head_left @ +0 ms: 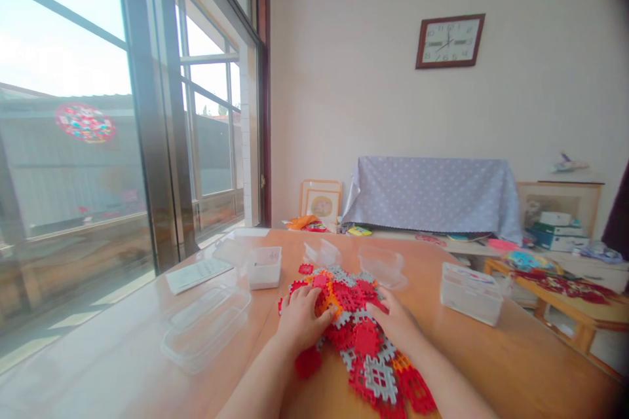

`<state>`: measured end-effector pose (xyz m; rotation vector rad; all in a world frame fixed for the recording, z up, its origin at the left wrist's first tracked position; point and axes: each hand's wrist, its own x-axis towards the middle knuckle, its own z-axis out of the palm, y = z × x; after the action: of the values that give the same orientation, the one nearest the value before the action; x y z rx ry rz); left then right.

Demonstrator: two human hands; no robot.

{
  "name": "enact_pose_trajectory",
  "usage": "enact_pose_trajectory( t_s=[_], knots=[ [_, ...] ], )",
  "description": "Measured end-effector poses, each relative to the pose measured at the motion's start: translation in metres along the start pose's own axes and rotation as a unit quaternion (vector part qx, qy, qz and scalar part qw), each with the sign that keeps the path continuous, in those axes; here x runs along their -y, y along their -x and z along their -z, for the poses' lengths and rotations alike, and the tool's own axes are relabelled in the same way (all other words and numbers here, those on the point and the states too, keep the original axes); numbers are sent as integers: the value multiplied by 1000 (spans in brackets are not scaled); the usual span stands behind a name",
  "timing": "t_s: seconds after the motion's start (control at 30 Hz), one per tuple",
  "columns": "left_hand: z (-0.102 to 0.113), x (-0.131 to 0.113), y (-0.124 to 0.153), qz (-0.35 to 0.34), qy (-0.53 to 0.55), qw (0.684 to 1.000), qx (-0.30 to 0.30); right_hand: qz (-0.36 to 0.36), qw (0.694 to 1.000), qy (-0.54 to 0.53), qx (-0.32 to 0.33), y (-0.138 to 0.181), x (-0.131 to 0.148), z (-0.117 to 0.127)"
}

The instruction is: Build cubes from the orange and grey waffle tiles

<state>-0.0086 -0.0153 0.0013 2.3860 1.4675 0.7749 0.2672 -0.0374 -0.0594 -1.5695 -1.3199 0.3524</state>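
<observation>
A heap of flat interlocking plastic tiles [361,334], red, grey and orange, lies on the wooden table [122,347] in front of me. My left hand [301,319] rests palm down on the left side of the heap, fingers curled over red and orange pieces. My right hand [396,319] lies on the right side of the heap, fingers bent onto the tiles. Whether either hand grips a single piece is hidden by the fingers.
Clear plastic containers stand around the heap: a long one with lid [206,326] at the left, a small tub [264,267], two more [322,253] [382,266] behind, a white box [470,292] at the right. A paper sheet [196,273] lies near the window.
</observation>
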Motion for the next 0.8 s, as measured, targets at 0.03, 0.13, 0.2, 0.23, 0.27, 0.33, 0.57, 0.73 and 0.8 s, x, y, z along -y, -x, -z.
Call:
enact_pose_trajectory(
  t_s=[0.03, 0.13, 0.2, 0.23, 0.27, 0.33, 0.57, 0.73, 0.8],
  knots=[
    [0, 1, 0, -3, -3, 1000, -1, -18, 1000, -20, 12, 0, 1, -1],
    [-2, 3, -2, -5, -12, 1000, -3, -52, 995, -80, 32, 0, 6, -2],
    [-3, 5, -3, -3, -17, 1000, -4, -67, 990, -117, 34, 0, 11, -1],
    [-4, 6, -4, -2, -19, 1000, -6, -71, 988, -133, 30, 0, 13, 0],
    [-5, 6, -4, 0, -21, 1000, -7, -74, 986, -148, 23, 0, 16, 1],
    [-5, 6, -4, 3, -27, 1000, -9, -87, 979, -184, 9, 0, 21, 4],
    [-3, 2, -3, 12, -53, 998, -4, -213, 924, -303, 91, 2, 51, 10],
    [-3, 1, -2, 17, -73, 997, -2, -260, 899, -341, 92, -6, 67, 11],
    [-3, 2, -1, 20, -72, 997, -6, -261, 899, -339, 90, -8, 71, 9]
  ],
)
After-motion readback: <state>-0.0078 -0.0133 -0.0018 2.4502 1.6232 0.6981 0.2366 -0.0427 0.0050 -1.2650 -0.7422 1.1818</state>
